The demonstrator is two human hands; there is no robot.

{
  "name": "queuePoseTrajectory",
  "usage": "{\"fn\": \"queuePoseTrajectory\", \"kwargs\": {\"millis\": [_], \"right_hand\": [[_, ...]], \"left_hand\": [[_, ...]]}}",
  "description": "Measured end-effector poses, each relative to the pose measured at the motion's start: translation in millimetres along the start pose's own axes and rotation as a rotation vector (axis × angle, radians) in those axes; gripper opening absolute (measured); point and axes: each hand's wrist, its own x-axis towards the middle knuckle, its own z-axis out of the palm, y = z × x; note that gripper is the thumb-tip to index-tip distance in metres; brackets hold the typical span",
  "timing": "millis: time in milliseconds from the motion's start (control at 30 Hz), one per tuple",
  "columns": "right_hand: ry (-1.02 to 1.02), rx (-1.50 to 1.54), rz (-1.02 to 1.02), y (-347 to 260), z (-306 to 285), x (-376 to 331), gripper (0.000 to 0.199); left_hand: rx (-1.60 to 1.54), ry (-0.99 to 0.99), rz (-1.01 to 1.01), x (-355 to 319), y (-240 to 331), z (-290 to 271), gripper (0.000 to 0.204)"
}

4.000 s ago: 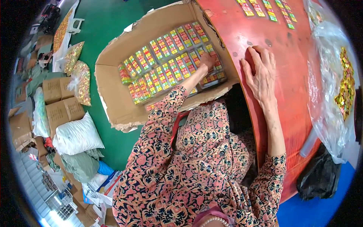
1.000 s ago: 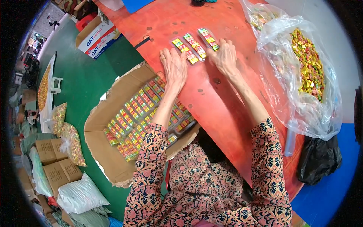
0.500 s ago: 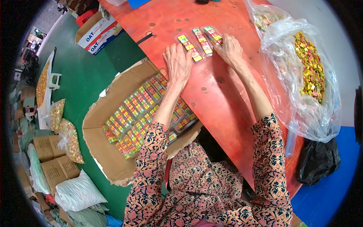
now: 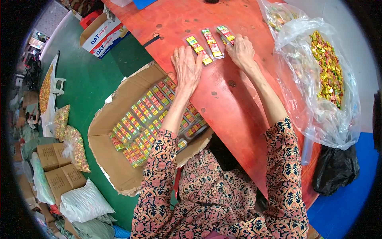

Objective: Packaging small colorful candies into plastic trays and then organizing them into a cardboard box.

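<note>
Three clear packs of colourful candy squares lie side by side on the red table (image 4: pixel 238 107). My left hand (image 4: pixel 186 67) lies flat with its fingertips touching the left pack (image 4: pixel 199 50). The middle pack (image 4: pixel 211 42) sits between my hands. Over the right pack (image 4: pixel 225 34) rests my right hand (image 4: pixel 240 50), fingers bent on its near end. Neither hand lifts a pack. Below my left arm, an open cardboard box (image 4: pixel 115 131) on the floor holds several rows of the same packs.
A large clear plastic bag of loose colourful candies (image 4: pixel 322 75) lies at the table's right. A black bag (image 4: pixel 336 169) sits on the blue floor. On the green floor at left are cardboard cartons (image 4: pixel 59 171), white sacks (image 4: pixel 83 203) and candy bags (image 4: pixel 73 147).
Four seconds ago my left hand reached into the box; now both hands are up on the table at the three packs. In the last second they slid slightly farther along the packs.
</note>
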Motion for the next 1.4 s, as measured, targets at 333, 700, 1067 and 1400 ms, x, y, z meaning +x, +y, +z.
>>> {"fn": "queuePoseTrajectory", "kwargs": {"millis": [333, 700, 1067, 1400], "right_hand": [[0.048, -0.024, 0.013, -7, -2, -2, 0.041], [-0.021, -0.199, -0.144, 16, -11, -8, 0.035], [0.062, 0.260, -0.129, -18, -2, -7, 0.030], [-0.024, 0.013, -0.006, -58, 17, -13, 0.041]], "left_hand": [[0.070, 0.077, 0.050, 1, 3, 3, 0.038], [-0.017, 0.032, 0.036, 0, -1, 0, 0.037], [0.019, 0.048, 0.042, 0, -2, 0, 0.037], [-0.075, 0.061, 0.004, 2, 2, 0, 0.036]]}}
